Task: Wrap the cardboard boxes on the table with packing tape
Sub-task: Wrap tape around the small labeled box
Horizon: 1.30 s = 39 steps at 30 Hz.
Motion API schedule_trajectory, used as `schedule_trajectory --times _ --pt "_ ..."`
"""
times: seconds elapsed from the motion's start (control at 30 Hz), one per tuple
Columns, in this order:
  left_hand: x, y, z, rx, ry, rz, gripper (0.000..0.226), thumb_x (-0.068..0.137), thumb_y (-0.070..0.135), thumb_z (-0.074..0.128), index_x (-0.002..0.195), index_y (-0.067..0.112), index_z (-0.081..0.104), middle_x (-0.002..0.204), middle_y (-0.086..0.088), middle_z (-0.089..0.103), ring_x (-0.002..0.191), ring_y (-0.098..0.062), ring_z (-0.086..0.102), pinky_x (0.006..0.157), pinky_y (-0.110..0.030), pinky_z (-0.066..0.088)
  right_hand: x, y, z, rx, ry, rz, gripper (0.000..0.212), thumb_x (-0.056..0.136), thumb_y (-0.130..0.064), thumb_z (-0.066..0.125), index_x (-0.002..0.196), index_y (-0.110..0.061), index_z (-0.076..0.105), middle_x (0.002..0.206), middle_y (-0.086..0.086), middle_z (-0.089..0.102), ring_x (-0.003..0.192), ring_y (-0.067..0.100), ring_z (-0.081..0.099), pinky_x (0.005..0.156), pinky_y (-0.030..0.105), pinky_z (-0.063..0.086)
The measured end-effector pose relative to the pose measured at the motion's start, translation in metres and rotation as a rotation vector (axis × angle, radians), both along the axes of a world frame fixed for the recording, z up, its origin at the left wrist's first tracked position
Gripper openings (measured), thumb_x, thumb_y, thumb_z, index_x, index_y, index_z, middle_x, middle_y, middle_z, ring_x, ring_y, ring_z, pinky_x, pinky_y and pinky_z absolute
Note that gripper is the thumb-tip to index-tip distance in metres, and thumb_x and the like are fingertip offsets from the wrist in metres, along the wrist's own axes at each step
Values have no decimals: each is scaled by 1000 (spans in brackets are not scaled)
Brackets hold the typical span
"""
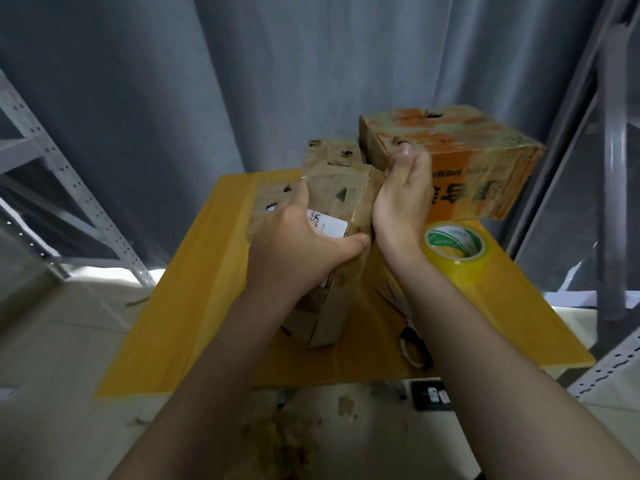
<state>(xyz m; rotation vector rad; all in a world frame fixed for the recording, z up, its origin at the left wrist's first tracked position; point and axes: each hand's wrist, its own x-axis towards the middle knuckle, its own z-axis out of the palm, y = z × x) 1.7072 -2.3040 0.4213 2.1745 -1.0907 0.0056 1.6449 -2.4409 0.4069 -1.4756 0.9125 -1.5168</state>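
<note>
**A:** Where's the box being worked on?

**B:** The small cardboard box (343,199) is tipped on edge over the middle of the yellow table (194,306). The arms hide its lower end, so I can't say whether it rests on the tabletop. The left hand (301,244) grips it, with the thumb hooked over the near corner beside the white label (329,225). The right hand (401,202) presses flat against its right face, fingers straight.

**A:** How will it handle?

**B:** Light and stiff, I'd judge, but worn. It has torn holes, and the old glossy tape may be slippery. Better to hold it by the edges and corners than by the weakened panels.

**A:** What's around it?

**B:** The tape roll (457,251) lies just right of the right wrist, and the scissors (406,337) are near the front edge. A larger orange-printed box (467,157) sits close behind the right fingertips, with another brown box (332,152) beside it. Both would crowd any turn.
</note>
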Motion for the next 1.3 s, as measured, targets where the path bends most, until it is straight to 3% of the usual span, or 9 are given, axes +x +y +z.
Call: schedule_trajectory --times 0.3,0.4,0.47,0.53,0.63,0.77,0.93,1.2,1.3 --pt "6 6 0 7 50 -91 121 59 80 75 162 42 25 150 16 53 134 -15 54 106 -46 50 -22 -4 -1 -147 -68 72 19 110 -16 45 96 -12 57 72 -14 51 66 -9 52 65 12 39" --pt "10 8 0 -59 202 -108 126 56 78 81 162 44 23 127 22 59 114 -7 63 99 -39 57 -27 -3 1 -91 -25 166 21 112 -28 43 99 -20 59 77 -12 55 70 -6 54 70 21 44" --pt "13 9 2 -113 284 -152 126 55 75 83 162 41 27 129 23 60 114 -3 63 98 -32 56 -29 0 7 73 23 276 35 111 -46 34 103 -27 63 85 -11 65 80 0 64 75 32 53" --pt "14 9 4 -172 352 -223 112 62 69 85 159 36 40 147 23 55 125 1 57 101 -22 50 -31 3 13 285 19 439 55 108 -62 24 110 -29 69 98 -7 75 95 12 72 80 37 59" --pt "10 6 4 -310 430 -291 48 91 42 78 136 30 68 125 21 73 112 3 68 92 -26 57 -34 7 18 420 -15 532 71 103 -73 20 114 -28 74 99 -1 78 98 24 74 83 43 57" --pt "0 -1 1 -440 279 -204 49 101 30 67 148 30 56 137 11 66 124 -3 61 106 -37 54 -39 8 24 301 71 381 70 104 -69 16 111 -30 73 113 0 75 111 22 68 106 51 50" --pt "-29 -9 -4 -194 40 -213 108 79 57 79 163 41 12 164 12 36 144 -9 42 105 -27 39 -45 3 33 281 145 381 78 101 -73 14 123 -25 71 121 0 73 116 22 66 108 48 48" --pt "-57 -16 -5 -232 -248 -61 103 76 44 86 158 20 28 150 0 53 127 -27 60 89 -39 55 -42 10 30 197 84 249 76 100 -73 11 149 -32 53 146 -6 60 136 17 53 115 41 37" --pt "-56 -15 -5 -253 -240 -59 98 75 44 86 154 20 33 148 1 56 125 -26 61 88 -37 55 -42 7 30 145 148 206 83 95 -77 6 134 -33 64 130 -8 68 125 18 59 110 46 42"
